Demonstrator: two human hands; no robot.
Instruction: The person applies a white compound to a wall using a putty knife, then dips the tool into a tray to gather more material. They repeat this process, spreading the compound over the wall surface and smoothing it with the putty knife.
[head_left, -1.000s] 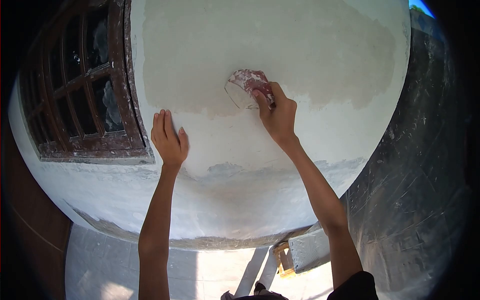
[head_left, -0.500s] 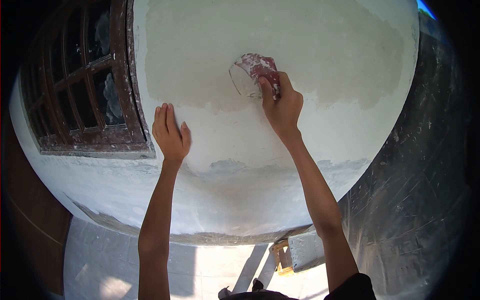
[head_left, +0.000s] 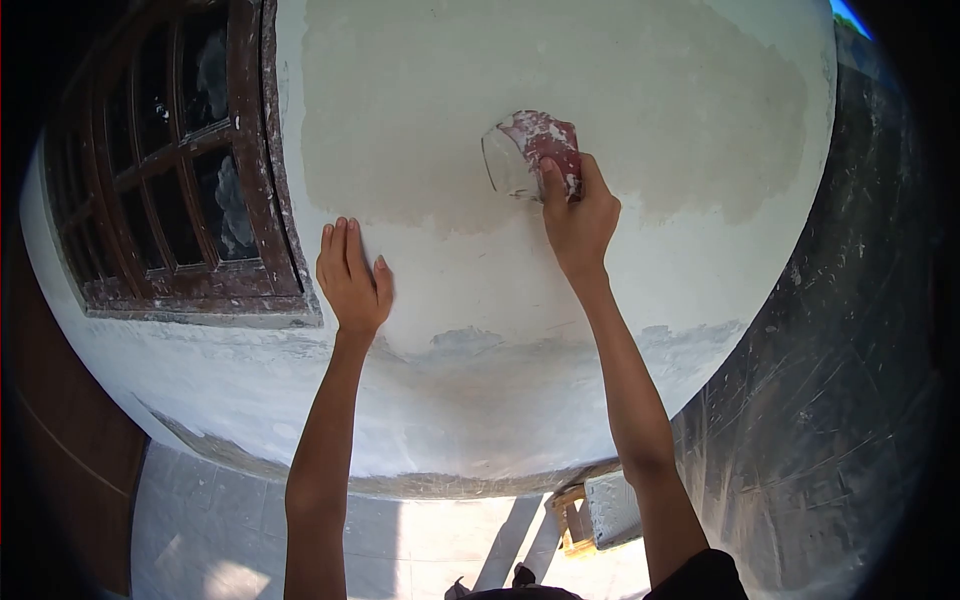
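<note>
My right hand [head_left: 584, 222] grips a red putty spreader [head_left: 548, 140] caked with white smears, thumb on its near face and fingers behind it. Its pale blade edge points left and lies against the wall [head_left: 470, 270], over a damp, greyish coated patch [head_left: 400, 100]. Lower and to the left, my left hand [head_left: 355, 285] rests flat on the white wall with its fingers stretched upward and thumb apart. It holds nothing and is close to the window frame's lower right corner.
A brown paint-spotted window frame [head_left: 262, 160] with dark panes stands at left. Dark, scratched surface [head_left: 830, 330] borders the wall at right. Below are sunlit floor tiles [head_left: 440, 540], a small wooden piece [head_left: 575, 525] and a white-smeared block [head_left: 612, 508].
My right hand and the spreader have slid slightly right across the coated patch. The whole view has shifted a little; my left hand keeps its place on the wall.
</note>
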